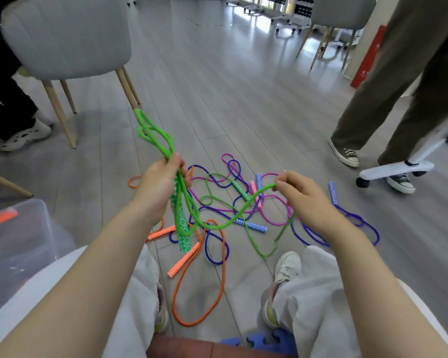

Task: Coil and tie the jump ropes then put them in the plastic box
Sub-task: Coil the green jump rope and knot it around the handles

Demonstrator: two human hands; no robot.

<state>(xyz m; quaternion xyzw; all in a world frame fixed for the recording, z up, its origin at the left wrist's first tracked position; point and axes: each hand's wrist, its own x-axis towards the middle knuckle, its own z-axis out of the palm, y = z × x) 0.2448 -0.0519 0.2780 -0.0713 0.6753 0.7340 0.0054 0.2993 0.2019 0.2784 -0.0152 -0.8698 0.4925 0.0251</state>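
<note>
My left hand [158,184] grips a bundle of folded green jump rope [155,134]; loops stick up and away from the fist and a green patterned handle [182,229] hangs below it. My right hand [299,195] pinches the same green rope's free length, which sags between the two hands. On the floor beneath lie tangled ropes: an orange rope [221,288] with orange handles, a blue rope [357,219] with blue handles, a pink rope [274,217] and another green strand. The clear plastic box [16,244] stands at my left, with something orange inside.
A grey chair [67,37] with wooden legs stands at far left, a seated person's shoe beside it. Another person's legs [388,99] and a white wheeled base [396,170] are at right. My own knees and shoes frame the rope pile.
</note>
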